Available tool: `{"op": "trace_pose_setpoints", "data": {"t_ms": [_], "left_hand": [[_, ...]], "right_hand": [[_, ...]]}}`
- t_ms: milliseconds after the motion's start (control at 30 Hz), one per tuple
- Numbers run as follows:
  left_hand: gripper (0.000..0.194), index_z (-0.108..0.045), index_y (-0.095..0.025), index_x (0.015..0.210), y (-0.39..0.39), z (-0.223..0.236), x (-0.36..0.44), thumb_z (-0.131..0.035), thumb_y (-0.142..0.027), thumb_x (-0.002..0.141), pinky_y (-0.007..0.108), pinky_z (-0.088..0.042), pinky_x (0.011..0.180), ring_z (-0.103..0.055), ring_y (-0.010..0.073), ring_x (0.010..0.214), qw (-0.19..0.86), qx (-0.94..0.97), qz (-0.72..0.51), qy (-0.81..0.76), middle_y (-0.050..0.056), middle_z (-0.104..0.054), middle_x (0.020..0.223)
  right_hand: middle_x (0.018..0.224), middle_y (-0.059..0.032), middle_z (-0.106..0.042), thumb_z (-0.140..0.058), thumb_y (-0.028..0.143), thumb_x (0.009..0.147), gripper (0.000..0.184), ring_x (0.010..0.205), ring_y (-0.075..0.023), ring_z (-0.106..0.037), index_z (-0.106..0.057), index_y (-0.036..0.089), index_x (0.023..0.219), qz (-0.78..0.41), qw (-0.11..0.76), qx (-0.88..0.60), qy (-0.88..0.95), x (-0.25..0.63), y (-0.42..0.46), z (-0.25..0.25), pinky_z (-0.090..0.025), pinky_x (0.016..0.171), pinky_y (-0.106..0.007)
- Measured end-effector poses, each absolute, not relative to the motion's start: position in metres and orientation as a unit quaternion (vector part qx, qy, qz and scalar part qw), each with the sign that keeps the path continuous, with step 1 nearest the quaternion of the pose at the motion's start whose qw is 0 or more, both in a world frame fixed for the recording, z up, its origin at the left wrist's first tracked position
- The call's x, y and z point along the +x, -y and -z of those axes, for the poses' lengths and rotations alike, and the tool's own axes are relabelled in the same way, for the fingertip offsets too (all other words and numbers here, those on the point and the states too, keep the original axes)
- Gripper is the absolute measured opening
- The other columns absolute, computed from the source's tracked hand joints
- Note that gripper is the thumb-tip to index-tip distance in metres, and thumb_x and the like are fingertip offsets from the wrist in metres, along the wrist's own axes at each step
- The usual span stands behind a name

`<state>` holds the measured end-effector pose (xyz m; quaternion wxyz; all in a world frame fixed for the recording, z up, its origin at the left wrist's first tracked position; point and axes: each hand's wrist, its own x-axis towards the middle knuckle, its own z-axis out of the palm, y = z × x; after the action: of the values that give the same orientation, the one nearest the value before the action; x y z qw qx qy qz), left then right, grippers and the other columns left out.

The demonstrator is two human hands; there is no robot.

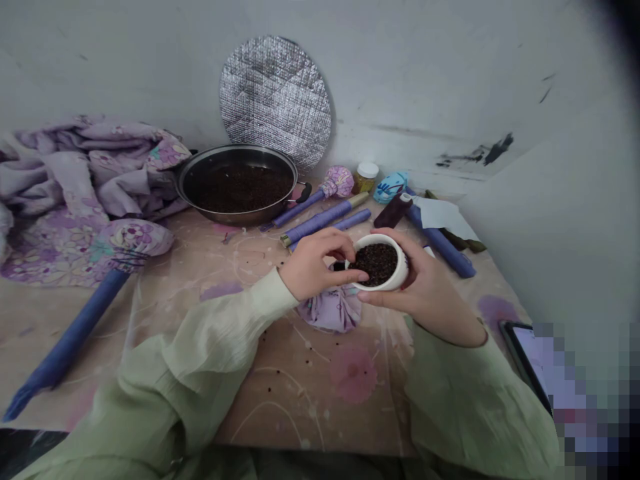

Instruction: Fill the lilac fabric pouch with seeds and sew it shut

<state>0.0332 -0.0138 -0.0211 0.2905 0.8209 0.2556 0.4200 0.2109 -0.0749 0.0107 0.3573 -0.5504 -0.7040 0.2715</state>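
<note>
A white ceramic cup [380, 263] filled with small dark seeds [376, 265] is held in the middle of the view, tilted toward the wearer. The hands are together at it: the cup is cradled on its right side by the right hand [425, 293], its fingers curled around the wall, while the pinched fingertips of the left hand [317, 263] are brought to the near rim. Whether seeds are gripped by those fingertips cannot be told. Directly below, a lilac cloth bundle [330, 308] is seen; whether it is touched by the cup cannot be told.

With the cup as the dial's centre, a steel pan [225, 219] holding similar seeds [239, 190] is placed at 10 o'clock, with a lilac floral cloth heap [85, 173] beyond it at 9 to 10 o'clock. Violet cloth-covered rods [320, 222] are laid just beyond the hands at 11 o'clock. A white-lidded jar [367, 178] stands at 12 o'clock, and a dark thread spool [393, 211] lies near 1 o'clock. A blue tube [440, 243] is set at 2 o'clock. A quilted foil disc [275, 100] is leaned against the wall at 11 o'clock. A tablet [520, 353], partly blurred, is seen at 4 o'clock. Stray seeds [270, 390] are scattered on the paint-marked table [300, 393] at 7 o'clock.
</note>
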Motion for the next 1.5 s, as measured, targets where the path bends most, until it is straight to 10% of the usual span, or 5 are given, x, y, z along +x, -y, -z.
{"op": "trace_pose_setpoints", "data": {"t_ms": [1500], "left_hand": [[0.021, -0.065, -0.013, 0.083, 0.014, 0.0225, 0.0328, -0.071, -0.029, 0.071, 0.025, -0.053, 0.074, -0.059, 0.0121, 0.082, 0.307, 0.82, -0.412, -0.253, 0.007, -0.062, 0.091]], "right_hand": [[0.113, -0.0076, -0.059, -0.077, 0.042, 0.057, 0.07, 0.102, -0.0246, -0.058, -0.049, 0.023, 0.118, -0.29, 0.367, -0.545, 0.696, 0.2095, 0.0755, -0.0109, -0.048, 0.086, -0.04]]}}
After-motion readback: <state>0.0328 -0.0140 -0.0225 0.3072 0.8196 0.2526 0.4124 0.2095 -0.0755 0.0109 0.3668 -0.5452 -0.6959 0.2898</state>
